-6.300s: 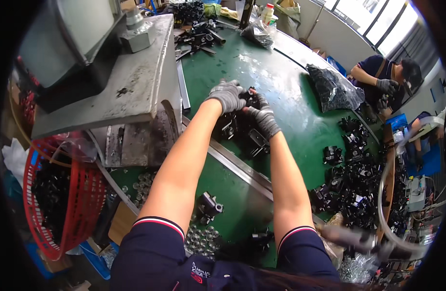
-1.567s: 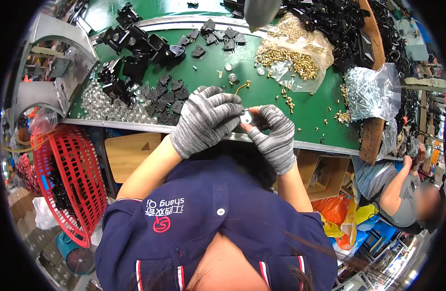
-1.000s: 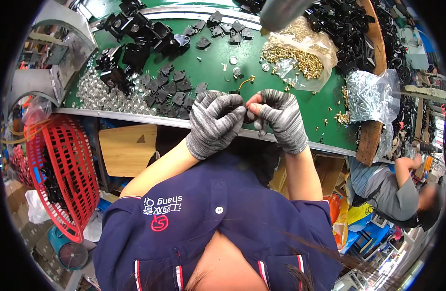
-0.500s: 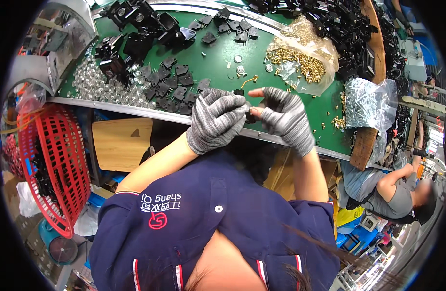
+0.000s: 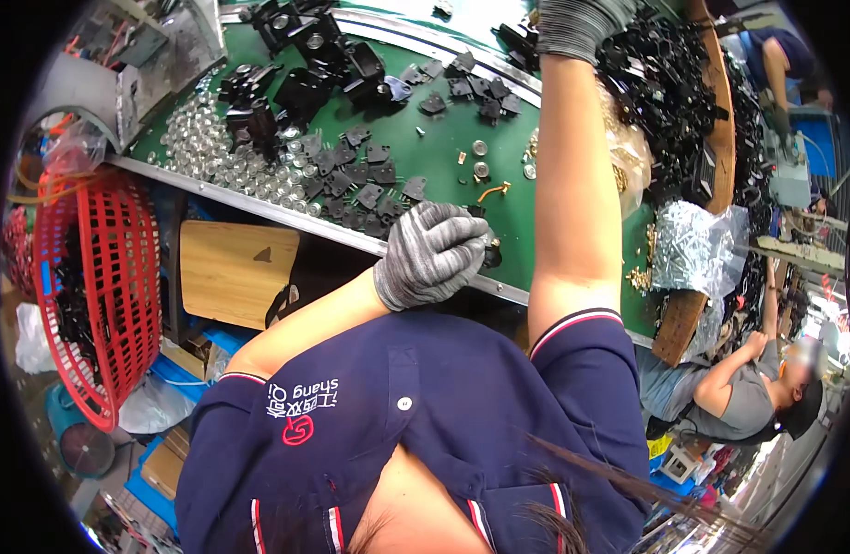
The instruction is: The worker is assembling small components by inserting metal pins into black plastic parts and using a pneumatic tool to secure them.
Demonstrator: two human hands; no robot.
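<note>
My left hand [image 5: 431, 257], in a grey striped knit glove, is closed at the front edge of the green table. A small black part [image 5: 492, 252] with a bit of metal on it sticks out past its fingertips; most of it is hidden. Stretched far forward, my right hand [image 5: 582, 26] is at the top of the picture, beside the heap of black parts [image 5: 660, 92]. Its fingers run out of view, so what they touch does not show. A bent brass-coloured piece [image 5: 493, 191] and small round metal pieces [image 5: 481, 169] lie on the green surface beyond my left hand.
Flat black pieces with pins [image 5: 351, 175] and many silvery round parts [image 5: 198, 138] spread over the left. Bags of brass pieces [image 5: 635, 157] and of silvery screws [image 5: 693, 249] lie right, by a wooden strip [image 5: 679, 319]. A red basket [image 5: 102, 305] stands left; another person [image 5: 720, 388] sits right.
My right hand has left the spot beside my left hand and reached far forward to the top edge. The left hand stays closed on the black part, shifted slightly in the picture.
</note>
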